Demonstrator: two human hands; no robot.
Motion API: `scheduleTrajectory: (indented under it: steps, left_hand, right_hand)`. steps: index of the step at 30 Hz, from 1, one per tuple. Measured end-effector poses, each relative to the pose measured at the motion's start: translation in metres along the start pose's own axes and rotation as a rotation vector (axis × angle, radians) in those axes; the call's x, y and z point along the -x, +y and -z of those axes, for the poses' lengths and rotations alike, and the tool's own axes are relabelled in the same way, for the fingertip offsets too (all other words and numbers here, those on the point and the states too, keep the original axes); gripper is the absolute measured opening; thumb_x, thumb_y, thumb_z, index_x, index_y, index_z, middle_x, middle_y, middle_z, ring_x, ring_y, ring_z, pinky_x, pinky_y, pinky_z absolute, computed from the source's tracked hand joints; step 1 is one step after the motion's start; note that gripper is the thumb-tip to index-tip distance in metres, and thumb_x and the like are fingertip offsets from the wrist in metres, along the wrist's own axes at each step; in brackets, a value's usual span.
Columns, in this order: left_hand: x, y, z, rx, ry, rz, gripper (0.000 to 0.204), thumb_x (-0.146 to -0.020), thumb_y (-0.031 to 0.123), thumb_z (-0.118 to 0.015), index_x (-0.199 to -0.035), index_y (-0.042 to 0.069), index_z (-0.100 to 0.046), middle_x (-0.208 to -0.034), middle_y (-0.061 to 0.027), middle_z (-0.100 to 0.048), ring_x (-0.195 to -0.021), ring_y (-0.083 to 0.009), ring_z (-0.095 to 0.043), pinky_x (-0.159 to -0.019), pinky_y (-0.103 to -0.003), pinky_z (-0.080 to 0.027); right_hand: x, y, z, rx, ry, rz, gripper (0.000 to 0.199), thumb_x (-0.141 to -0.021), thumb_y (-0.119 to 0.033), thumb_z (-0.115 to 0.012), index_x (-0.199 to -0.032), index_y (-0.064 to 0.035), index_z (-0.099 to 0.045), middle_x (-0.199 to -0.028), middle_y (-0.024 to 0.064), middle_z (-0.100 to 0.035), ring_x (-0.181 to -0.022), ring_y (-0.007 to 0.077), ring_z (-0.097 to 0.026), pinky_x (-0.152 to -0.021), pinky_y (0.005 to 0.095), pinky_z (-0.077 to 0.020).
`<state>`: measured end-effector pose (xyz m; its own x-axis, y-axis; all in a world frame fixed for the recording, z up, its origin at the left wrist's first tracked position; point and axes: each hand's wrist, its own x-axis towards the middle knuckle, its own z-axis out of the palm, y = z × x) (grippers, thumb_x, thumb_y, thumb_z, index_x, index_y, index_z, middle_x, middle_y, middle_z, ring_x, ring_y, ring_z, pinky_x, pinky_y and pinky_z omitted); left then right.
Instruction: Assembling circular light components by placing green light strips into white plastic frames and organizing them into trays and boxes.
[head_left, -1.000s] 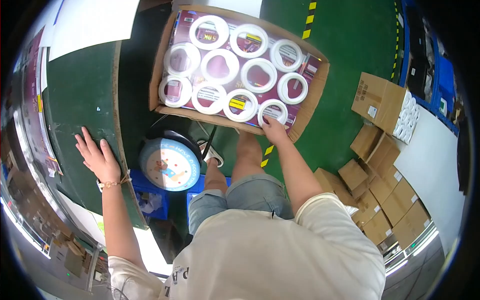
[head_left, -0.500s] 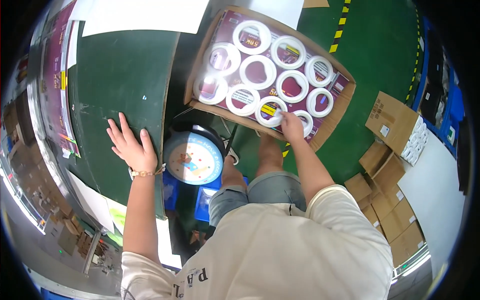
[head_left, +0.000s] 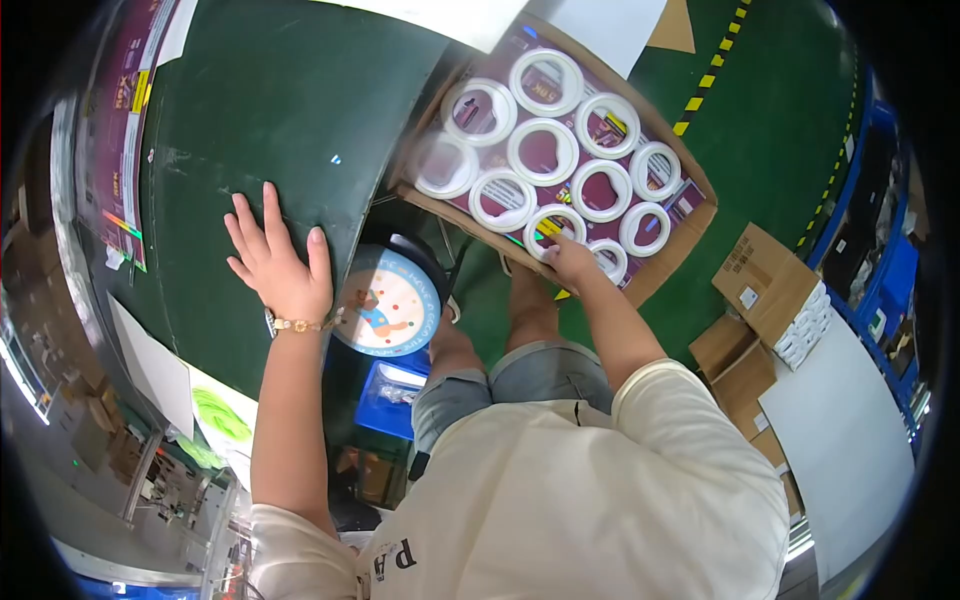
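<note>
My left hand [head_left: 285, 265] lies flat on the dark green tabletop [head_left: 260, 110], palm down with fingers spread, holding nothing. A bracelet circles that wrist. To the right of the table, an open cardboard box [head_left: 668, 262] holds several white rings [head_left: 543, 152] set out over purple printed packages. My right hand [head_left: 574, 262] reaches over the box's near edge. Its thumb and fingers are closed on the near right part of one white ring [head_left: 540, 218], which still lies among the others. The fingertips are partly hidden.
A round stool [head_left: 385, 310] with a pictured seat stands beside the table edge, near a blue bin [head_left: 385, 400]. Purple printed sheets [head_left: 105, 130] lie along the table's far left. At right are a carton [head_left: 765, 275] of white pieces and a pale board [head_left: 840, 420].
The view has shifted, so the table and box appear further right. My right fingers have closed in on the near ring. The left hand stays flat on the table.
</note>
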<state>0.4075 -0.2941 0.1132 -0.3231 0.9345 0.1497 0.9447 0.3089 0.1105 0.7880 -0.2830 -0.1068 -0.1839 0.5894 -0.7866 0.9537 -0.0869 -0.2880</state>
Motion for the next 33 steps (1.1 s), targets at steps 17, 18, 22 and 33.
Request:
scheduleTrajectory:
  steps: [17, 18, 22, 33]
  left_hand:
    - [-0.004, 0.011, -0.011, -0.013, 0.021, -0.031, 0.065, -0.087, 0.042, -0.050, -0.146, 0.023, -0.034, -0.155, -0.0122, -0.021, -0.141, -0.0396, -0.017, -0.103, -0.070, -0.016]
    - [-0.003, 0.008, -0.013, -0.009, 0.015, -0.023, 0.066, -0.086, 0.044, -0.051, -0.146, 0.023, -0.034, -0.154, -0.0130, -0.021, -0.141, -0.0406, -0.016, -0.102, -0.071, -0.016]
    - [-0.017, 0.008, -0.022, -0.014, 0.043, -0.021, 0.066, -0.085, 0.046, -0.052, -0.145, 0.024, -0.035, -0.154, -0.0135, -0.020, -0.141, -0.0413, -0.016, -0.101, -0.072, -0.016]
    - [-0.018, 0.022, -0.036, -0.041, 0.025, 0.021, 0.068, -0.085, 0.046, -0.053, -0.147, 0.028, -0.030, -0.155, -0.0109, -0.018, -0.142, -0.0377, -0.015, -0.103, -0.071, -0.017]
  right_hand:
    - [0.019, 0.026, -0.025, 0.029, 0.059, 0.048, 0.045, -0.085, -0.028, -0.055, -0.128, -0.0164, -0.053, -0.112, 0.0183, -0.061, -0.102, 0.0366, -0.059, -0.088, 0.0455, -0.0484]
    - [0.026, 0.030, -0.026, 0.124, 0.067, 0.053, 0.046, -0.085, -0.029, -0.056, -0.129, -0.0182, -0.053, -0.112, 0.0177, -0.060, -0.103, 0.0369, -0.059, -0.087, 0.0462, -0.0485]
    - [0.015, 0.032, -0.020, 0.234, -0.040, -0.071, 0.053, -0.088, -0.022, -0.052, -0.139, -0.0321, -0.040, -0.112, 0.0169, -0.059, -0.102, 0.0340, -0.060, -0.088, 0.0455, -0.0485]
    - [0.036, 0.048, 0.009, 0.242, -0.011, -0.060, 0.060, -0.091, -0.023, -0.046, -0.146, -0.0352, -0.026, -0.108, 0.0200, -0.064, -0.098, 0.0348, -0.063, -0.084, 0.0451, -0.0496]
